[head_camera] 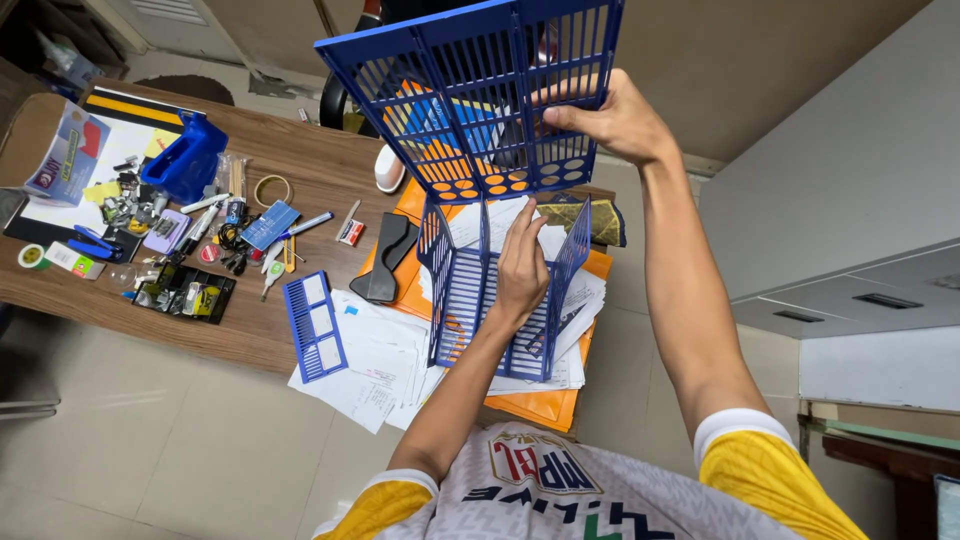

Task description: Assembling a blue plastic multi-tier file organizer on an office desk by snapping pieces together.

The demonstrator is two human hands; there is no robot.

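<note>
The right hand holds up a big blue slatted plastic panel, with the fingers curled over its lower right edge. The left hand rests flat inside a blue plastic file rack below it. The rack stands on a heap of white papers and orange folders at the counter's near edge. A small blue divider piece lies just left of the rack.
</note>
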